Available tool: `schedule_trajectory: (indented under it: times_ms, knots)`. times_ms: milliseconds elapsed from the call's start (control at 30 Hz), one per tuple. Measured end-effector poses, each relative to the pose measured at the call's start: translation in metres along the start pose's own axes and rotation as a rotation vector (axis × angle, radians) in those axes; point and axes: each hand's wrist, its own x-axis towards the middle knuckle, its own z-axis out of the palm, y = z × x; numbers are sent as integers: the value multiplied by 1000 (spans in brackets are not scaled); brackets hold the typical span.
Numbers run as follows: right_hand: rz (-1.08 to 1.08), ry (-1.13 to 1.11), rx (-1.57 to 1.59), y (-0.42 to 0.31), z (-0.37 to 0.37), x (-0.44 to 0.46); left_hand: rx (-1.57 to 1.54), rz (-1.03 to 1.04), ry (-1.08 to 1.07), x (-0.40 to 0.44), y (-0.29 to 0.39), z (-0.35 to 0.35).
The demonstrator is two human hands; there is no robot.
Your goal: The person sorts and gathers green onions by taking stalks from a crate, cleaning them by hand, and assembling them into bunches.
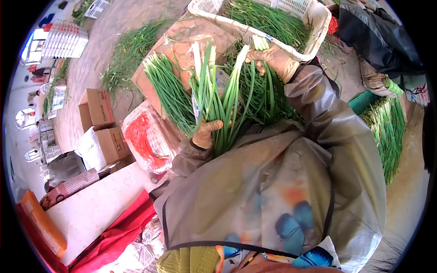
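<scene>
My left hand (pixel 207 134), in a dirty glove, is closed around the lower leaves of a loose bunch of garlic chives (pixel 211 98), pale stem ends pointing up and away from me. My right hand (pixel 275 63), also gloved, grips a smaller bunch of chives near its pale ends (pixel 260 43), green leaves hanging below the fingers. Left of the held bunch lies a pile of chives (pixel 170 91) on a brown board (pixel 157 57). More dark green leaves (pixel 268 102) spread below my right hand, partly covered by it and my sleeve.
A white plastic crate (pixel 314 22) holding chives stands beyond my right hand. Red ties (pixel 143 139) lie on a wrapped block at left, near cardboard boxes (pixel 102 109). Loose leaves (pixel 132 54) litter the floor. Chives (pixel 387 136) stand at right, near another person's dark clothing (pixel 378 34).
</scene>
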Motion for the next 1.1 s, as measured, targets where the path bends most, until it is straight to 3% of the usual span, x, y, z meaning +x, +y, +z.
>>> schedule_trajectory:
  times_ms: [233,333,433,467,600,667,733,800,867,1000,1100]
  knots:
    - [148,354,269,-3,-31,11,3,-15,-20,-5,0,-1]
    - [140,425,-157,13,-54,20,33,7,88,-10,5,7]
    - [-194,474,-80,6,-27,-1,29,25,105,-7,8,9]
    - [-213,422,42,-6,-5,-13,15,23,101,-6,8,8]
    - [-3,125,-55,-11,57,-26,88,28,29,7,-7,-6]
    - [-68,71,-192,-3,61,-11,136,49,12,10,-12,-9]
    - [-86,13,-122,-2,60,-7,224,105,4,10,-14,-11]
    - [-71,-10,-9,-2,59,-6,157,148,24,7,-3,-4]
    - [-42,-24,11,-2,58,-6,-118,159,-99,6,9,5]
    - [-64,-217,-50,-11,66,-17,20,137,-169,26,22,15]
    - [-79,-212,-5,0,69,-12,25,102,-176,40,25,16]
